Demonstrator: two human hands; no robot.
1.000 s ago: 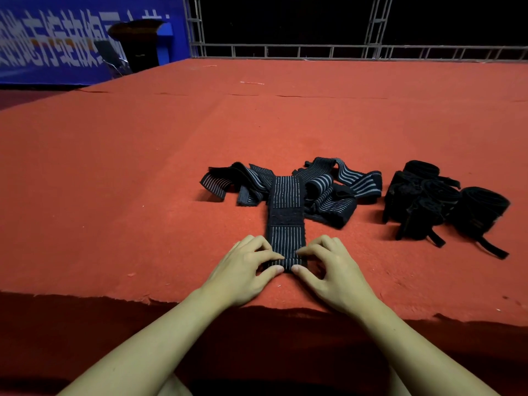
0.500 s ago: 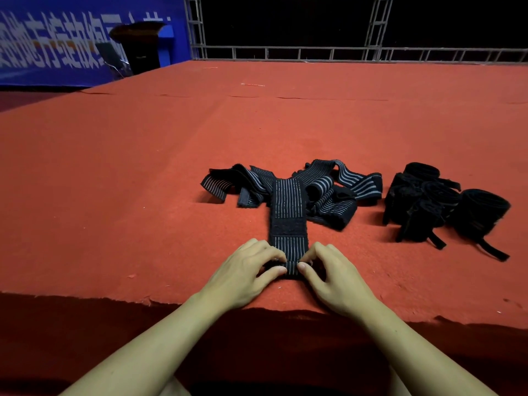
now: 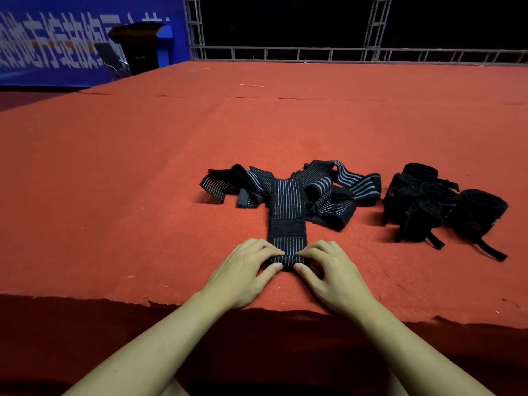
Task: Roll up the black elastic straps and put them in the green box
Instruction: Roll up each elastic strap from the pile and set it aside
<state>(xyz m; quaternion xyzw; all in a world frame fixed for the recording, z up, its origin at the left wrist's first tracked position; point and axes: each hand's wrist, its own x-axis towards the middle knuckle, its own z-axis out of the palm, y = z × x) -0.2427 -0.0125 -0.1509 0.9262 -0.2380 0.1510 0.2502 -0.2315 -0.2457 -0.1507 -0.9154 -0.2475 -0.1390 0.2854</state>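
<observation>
Head view: a red-carpeted surface [image 3: 143,181] fills most of the frame, its near edge ragged along the lower part. At lower centre a black elastic strap [image 3: 287,207] with thin pale stripes lies flat, running from the hands up toward the middle of the frame. Its near end is turned into a small roll [image 3: 285,262], lying on the surface between the two hands. The left hand [image 3: 245,274] grips the left end of the roll, fingers [image 3: 268,248] curled over the top and thumb pressed against the near side. The right hand [image 3: 331,274] grips the right end in the same manner, fingers curled over and thumb at the near side. The far end of the strap runs into a loose pile of unrolled straps [image 3: 328,190] at centre frame, tangled and overlapping. To the right of the pile, apart from it, sits a cluster of rolled straps [image 3: 445,204], all black, with loose tails trailing toward the lower right. A blue banner [image 3: 57,38] with pale lettering occupies the upper left; a metal truss railing [image 3: 343,51] crosses the top. The green box does not show in this view.
</observation>
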